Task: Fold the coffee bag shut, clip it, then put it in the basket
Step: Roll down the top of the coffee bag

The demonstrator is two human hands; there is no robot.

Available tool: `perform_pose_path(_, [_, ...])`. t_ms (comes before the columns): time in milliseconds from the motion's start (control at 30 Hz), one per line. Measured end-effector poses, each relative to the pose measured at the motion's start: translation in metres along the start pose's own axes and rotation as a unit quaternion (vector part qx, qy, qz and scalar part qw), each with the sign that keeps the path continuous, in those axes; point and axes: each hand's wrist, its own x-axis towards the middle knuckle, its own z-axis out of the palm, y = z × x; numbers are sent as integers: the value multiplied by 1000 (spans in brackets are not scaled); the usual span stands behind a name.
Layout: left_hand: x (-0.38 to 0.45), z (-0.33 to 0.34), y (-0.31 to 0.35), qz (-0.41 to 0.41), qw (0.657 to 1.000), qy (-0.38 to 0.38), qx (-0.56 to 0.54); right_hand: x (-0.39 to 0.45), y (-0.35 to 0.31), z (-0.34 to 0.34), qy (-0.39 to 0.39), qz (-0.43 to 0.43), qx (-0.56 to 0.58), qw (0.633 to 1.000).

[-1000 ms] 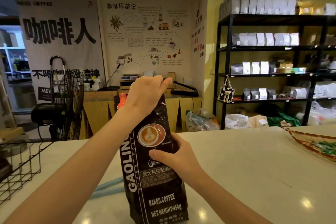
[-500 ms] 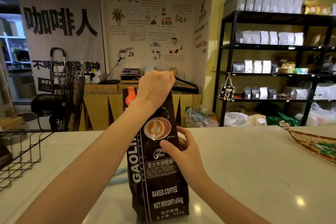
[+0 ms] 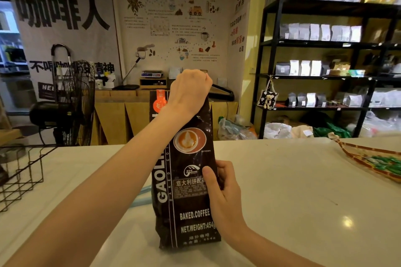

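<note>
A tall black coffee bag (image 3: 186,180) with a latte picture and white lettering stands upright on the white counter (image 3: 293,191). My left hand (image 3: 188,91) is closed over the bag's top edge, hiding it. My right hand (image 3: 223,197) grips the bag's right side at mid height, thumb across the front label. A black wire basket (image 3: 19,171) sits at the counter's left edge. A light blue object (image 3: 141,197), perhaps the clip, lies on the counter behind the bag, mostly hidden by my left forearm.
A woven tray (image 3: 368,158) with green items sits at the counter's far right. Beyond the counter stand a black fan (image 3: 73,102), a wooden bench with scales, and black shelves (image 3: 325,60) holding coffee bags.
My left hand has curled tighter over the bag's top. My right hand slid a little lower along the bag's right side. The bag stays upright.
</note>
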Motion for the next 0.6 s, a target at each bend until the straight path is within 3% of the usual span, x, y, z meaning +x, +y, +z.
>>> perform_pose_path(133, [-3,0,6,31,999,-5,3,0,3,-2,3,1,-2,1000])
perform_pose_path(233, [-4,-7,10,69,996,-62,-1,0,5,-4,7,2,-6,1000])
perform_pose_path(333, [-12,-28,3,44,993,-99,-48,2,7,-6,8,8,-9,1000])
perform_pose_path(467, [-64,-54,-25,-98,985,3,-143,8,10,-8,4,25,3,1000])
perform_pose_path(600, [-115,-48,-35,-285,906,-93,-300,14,14,-6,-1,46,37,998])
